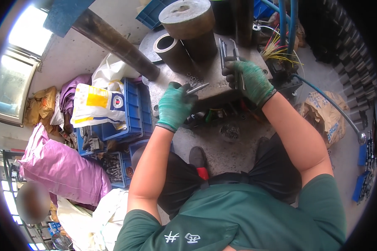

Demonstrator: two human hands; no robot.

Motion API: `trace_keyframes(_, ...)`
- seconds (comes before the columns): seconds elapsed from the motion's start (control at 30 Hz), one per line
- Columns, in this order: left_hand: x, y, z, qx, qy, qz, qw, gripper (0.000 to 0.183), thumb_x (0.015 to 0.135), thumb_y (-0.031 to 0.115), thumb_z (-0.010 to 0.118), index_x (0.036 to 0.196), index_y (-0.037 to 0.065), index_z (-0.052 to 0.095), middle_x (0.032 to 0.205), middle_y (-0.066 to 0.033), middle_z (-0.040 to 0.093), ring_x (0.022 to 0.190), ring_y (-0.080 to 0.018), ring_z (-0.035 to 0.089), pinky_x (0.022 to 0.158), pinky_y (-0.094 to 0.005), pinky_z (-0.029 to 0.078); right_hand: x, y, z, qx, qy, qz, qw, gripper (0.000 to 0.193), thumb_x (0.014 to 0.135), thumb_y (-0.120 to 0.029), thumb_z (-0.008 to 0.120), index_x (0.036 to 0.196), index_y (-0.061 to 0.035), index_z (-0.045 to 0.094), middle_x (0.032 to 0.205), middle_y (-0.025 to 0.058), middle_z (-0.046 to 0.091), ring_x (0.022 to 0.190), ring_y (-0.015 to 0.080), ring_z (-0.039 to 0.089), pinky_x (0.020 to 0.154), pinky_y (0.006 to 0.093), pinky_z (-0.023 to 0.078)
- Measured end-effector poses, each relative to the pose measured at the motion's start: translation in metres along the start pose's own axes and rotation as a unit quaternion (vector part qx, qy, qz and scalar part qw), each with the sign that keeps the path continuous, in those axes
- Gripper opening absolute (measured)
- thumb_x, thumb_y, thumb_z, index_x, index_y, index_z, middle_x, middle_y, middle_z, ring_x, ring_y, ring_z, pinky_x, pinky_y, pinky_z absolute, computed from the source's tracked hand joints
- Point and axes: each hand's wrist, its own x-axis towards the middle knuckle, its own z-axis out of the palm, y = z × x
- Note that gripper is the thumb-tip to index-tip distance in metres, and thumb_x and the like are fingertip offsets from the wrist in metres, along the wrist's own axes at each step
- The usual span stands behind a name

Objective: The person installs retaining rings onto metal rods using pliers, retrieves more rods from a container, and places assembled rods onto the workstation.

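My left hand [175,104], in a green glove with dark fingertips, is closed on a short metal rod [198,88] that points right over the front of the metal work block [215,90]. At the block's right side, my gloved right hand [252,79] is closed round a slim metal tool [236,51], its thin end pointing away from me. Two or so metal rods [222,52] lie just beyond its fingers. Small metal rings [192,79] are heaped on the block near my left fingertips. Behind them stands a thick hollow steel cylinder [176,54].
A heavy round steel piece [186,19] stands over the block, and a slanted steel column [117,44] rises at left. Blue crates [136,104] and a pink sack [63,163] fill the left side. Wires [278,50] and a blue hose [322,96] run at right.
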Motion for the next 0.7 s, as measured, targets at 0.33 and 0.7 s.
trace_keyframes(0.33,-0.025,-0.008,0.023,0.038,0.047,0.136,0.989,0.025,0.075,0.013,0.082,0.098,0.010,0.072,0.098,-0.0140,0.064,0.085,-0.0373,0.067,0.073,-0.0474,0.056,-0.010,-0.010,-0.006,-0.023,0.027,-0.009,0.999,0.021,0.098,-0.019,0.068,0.116,-0.0109,0.062,0.088,0.0004,0.068,0.071,0.0108,0.063,0.063,0.0270,0.049)
trace_keyframes(0.7,-0.003,0.008,0.002,-0.615,-0.027,-0.250,0.747,0.009,0.096,0.011,0.059,0.099,0.003,0.062,0.080,-0.0066,0.064,0.065,-0.0149,0.056,0.058,-0.0316,0.048,-0.015,0.011,-0.012,-0.519,-0.039,-0.306,0.797,0.058,0.078,-0.008,0.072,0.134,-0.0017,0.063,0.111,0.0150,0.068,0.102,0.0303,0.066,0.088,0.0404,0.054)
